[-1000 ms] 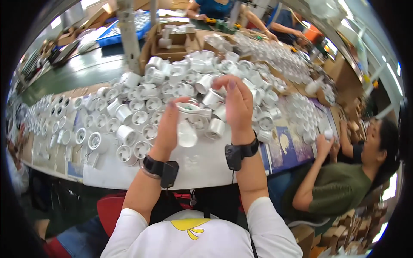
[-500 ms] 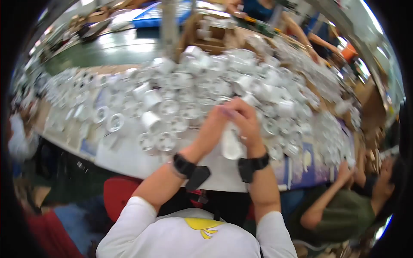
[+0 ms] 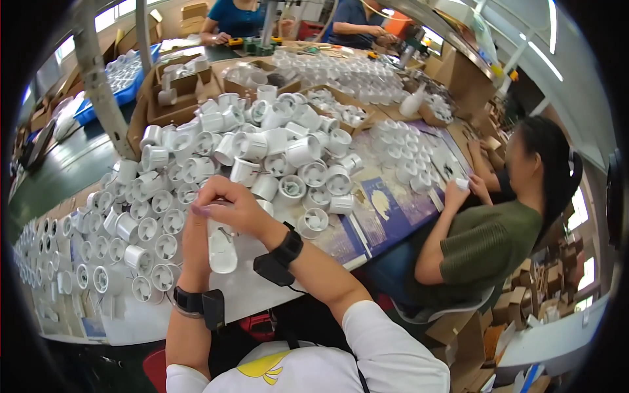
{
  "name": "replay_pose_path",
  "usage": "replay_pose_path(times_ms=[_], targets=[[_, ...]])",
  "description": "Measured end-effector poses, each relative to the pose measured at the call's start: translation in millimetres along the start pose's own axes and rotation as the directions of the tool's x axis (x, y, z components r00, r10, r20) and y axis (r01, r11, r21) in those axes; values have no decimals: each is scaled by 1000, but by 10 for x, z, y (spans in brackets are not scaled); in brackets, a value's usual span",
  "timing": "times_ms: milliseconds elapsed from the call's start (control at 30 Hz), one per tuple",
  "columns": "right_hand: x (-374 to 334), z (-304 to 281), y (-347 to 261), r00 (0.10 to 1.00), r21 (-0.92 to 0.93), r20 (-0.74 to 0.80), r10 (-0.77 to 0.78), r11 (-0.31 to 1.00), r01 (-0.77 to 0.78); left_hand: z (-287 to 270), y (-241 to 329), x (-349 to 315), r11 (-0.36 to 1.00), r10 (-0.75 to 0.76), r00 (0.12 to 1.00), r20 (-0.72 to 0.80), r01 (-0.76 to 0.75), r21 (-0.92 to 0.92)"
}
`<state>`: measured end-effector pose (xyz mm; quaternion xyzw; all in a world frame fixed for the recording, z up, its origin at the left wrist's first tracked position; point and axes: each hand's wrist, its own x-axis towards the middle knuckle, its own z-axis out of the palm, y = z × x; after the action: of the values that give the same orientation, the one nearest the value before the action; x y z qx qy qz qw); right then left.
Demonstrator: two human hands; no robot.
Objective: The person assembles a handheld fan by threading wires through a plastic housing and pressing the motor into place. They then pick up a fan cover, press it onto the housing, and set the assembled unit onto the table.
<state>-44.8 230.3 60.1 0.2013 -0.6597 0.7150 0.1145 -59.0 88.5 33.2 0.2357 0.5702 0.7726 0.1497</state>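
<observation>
Held between my two hands, low over the near side of the table, is a white elongated plastic part with a rounded end [image 3: 223,250]. My left hand [image 3: 195,239] is closed along its left side. My right hand [image 3: 237,206] is bent over the top, fingers closed and meeting the left thumb. What the fingertips grip there is hidden. A heap of white cylindrical plastic housings [image 3: 304,152] lies just beyond my hands, several showing ribbed insides. More white housings [image 3: 149,229] stand to the left.
At the right a person in a green shirt [image 3: 488,252] holds a small white part [image 3: 462,184]. Rows of white cups [image 3: 400,147] stand near them. Cardboard boxes [image 3: 177,92] sit behind the heap, beside a metal post [image 3: 101,78]. Two more people work across the table.
The view has swung to the right, so my hands and the heap appear further left and the person in green shows more fully. My hands stay together on the white part.
</observation>
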Motion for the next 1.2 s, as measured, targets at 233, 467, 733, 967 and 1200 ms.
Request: replay_pose_path(times_ms=[233, 467, 733, 967, 1200], targets=[[-8, -86, -52, 998, -11, 14, -62, 998, 62, 112, 134, -2, 980, -165, 986, -26, 161, -120], [55, 20, 20, 988, -22, 25, -152, 988, 153, -257, -211, 67, 995, -50, 993, -111, 40, -87], [-9, -49, 4, 984, 23, -36, -175, 984, 176, 88, -28, 76, 980, -33, 992, -118, 9, -199], [65, 29, -41, 970, -283, 44, -240, 928, 243, -432, -314, 62, 1000, 15, 993, -117, -17, -15], [-50, -219, -113, 961, -369, 118, -250, 888, 276, 148, 69, 32, 975, 57, 992, -109, -31, 221]])
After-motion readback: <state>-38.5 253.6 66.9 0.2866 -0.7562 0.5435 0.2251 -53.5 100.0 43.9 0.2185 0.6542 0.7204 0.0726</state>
